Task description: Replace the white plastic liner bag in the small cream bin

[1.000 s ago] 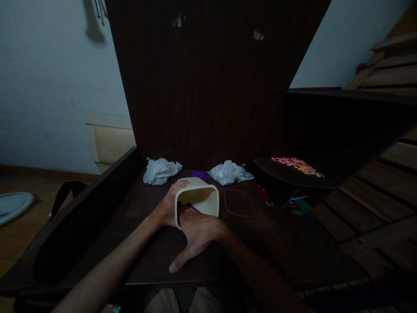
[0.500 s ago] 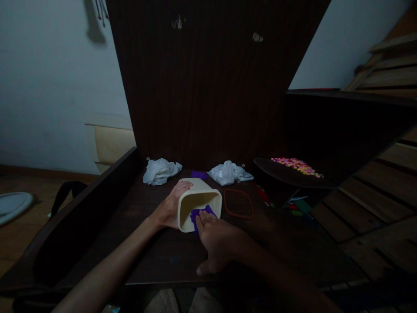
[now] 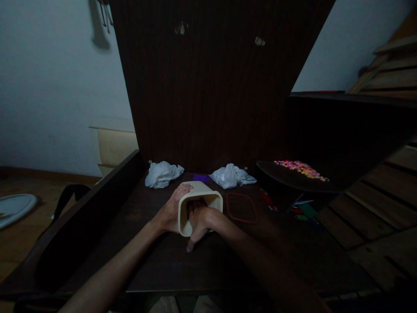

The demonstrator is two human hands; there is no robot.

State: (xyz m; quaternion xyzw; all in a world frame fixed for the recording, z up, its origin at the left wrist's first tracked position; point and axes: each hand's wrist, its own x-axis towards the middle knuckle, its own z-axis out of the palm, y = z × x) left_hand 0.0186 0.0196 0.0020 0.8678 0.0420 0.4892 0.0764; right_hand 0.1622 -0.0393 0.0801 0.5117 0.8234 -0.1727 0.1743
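Observation:
A cream plastic container [image 3: 199,190] lies on its side on the dark wooden table [image 3: 153,265], its mouth facing me. My left hand [image 3: 171,211] grips its left wall and top edge. My right hand [image 3: 199,220] has its fingers pushed inside the container, with only the thumb sticking out over the table. The purple cloth it was pressing is hidden behind the fingers.
An orange-red seal ring [image 3: 241,208] lies just right of the container. Two crumpled white bags [image 3: 163,174] [image 3: 232,175] and a purple scrap [image 3: 201,178] sit by the dark back panel. A dark tray of coloured beads [image 3: 300,168] is at the right.
My right hand has gone deeper into the container, taking the purple cloth out of sight. My left hand has kept its hold on the container.

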